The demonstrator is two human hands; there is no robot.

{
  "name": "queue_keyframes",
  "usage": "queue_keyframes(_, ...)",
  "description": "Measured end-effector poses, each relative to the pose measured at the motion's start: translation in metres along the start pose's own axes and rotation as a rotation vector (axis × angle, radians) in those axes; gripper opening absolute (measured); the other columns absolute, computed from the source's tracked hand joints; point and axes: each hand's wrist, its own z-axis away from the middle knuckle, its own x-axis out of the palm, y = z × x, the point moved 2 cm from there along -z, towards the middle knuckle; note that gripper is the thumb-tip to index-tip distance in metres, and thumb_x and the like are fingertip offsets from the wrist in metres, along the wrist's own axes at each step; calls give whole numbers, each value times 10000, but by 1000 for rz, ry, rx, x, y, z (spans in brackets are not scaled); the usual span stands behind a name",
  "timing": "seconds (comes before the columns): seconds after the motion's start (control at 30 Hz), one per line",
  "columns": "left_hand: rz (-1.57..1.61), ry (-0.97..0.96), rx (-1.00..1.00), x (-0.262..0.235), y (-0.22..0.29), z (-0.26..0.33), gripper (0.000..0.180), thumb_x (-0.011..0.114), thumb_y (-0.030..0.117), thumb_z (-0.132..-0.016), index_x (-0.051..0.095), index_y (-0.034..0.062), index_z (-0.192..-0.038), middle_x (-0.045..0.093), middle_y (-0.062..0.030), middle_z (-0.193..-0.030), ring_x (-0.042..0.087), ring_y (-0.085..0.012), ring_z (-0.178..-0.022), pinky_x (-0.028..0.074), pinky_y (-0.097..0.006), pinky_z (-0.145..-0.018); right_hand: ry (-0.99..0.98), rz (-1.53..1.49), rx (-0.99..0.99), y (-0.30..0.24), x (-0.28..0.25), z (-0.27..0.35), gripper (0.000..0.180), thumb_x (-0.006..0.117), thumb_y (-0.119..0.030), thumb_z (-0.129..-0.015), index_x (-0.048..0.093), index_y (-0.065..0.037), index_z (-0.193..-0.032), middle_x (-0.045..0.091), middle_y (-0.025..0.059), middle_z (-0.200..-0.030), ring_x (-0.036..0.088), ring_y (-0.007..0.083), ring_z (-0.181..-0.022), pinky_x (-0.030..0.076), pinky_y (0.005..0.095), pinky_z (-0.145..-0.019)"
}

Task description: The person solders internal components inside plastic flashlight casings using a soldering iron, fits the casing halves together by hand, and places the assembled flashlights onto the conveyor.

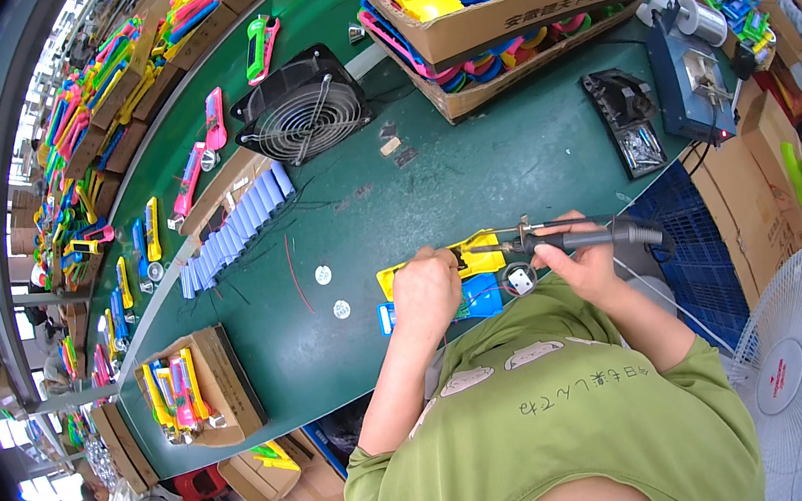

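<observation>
At the bench's near edge, my left hand [429,289] is closed on a yellow plastic casing [488,254], its fingers curled over the casing's left part. My right hand [580,261] grips a soldering iron [619,231] with a thin metal feed tube along it. The iron's tip points left into the casing, close to my left fingers; whether it touches anything is too small to tell. A blue plastic casing [480,298] lies just nearer to me, partly under my left hand. Beside it is a small round part with a white centre [520,280], between my hands.
A row of lilac cylindrical cells [238,227] lies left of centre, behind two white round stickers. Further back stand a black fan [302,112] and a carton of colourful casings [533,19]. At right are a black parts tray [626,123] and a soldering unit [686,80].
</observation>
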Motion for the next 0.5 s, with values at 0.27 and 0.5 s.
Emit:
queue_keyframes(0.27, 4, -22, -18, 0, 2, 0, 56, 588, 68, -680, 632, 46, -708, 602, -126, -710, 599, -303, -628, 482, -389, -595, -340, 414, -261, 4, 29, 11, 666, 724, -192, -705, 352, -71, -1245, 611, 81, -967, 561, 250, -1017, 131, 511, -1071)
queue_keyframes(0.5, 69, -42, 26, -10, 1, 6, 89, 610, 65, -705, 639, 35, -783, 572, -134, -743, 586, -312, -682, 469, -386, -628, -449, 486, -312, 9, 36, 12, 759, 733, -145, -680, 284, -94, -1289, 581, 97, -971, 576, 294, -917, 112, 580, -1045)
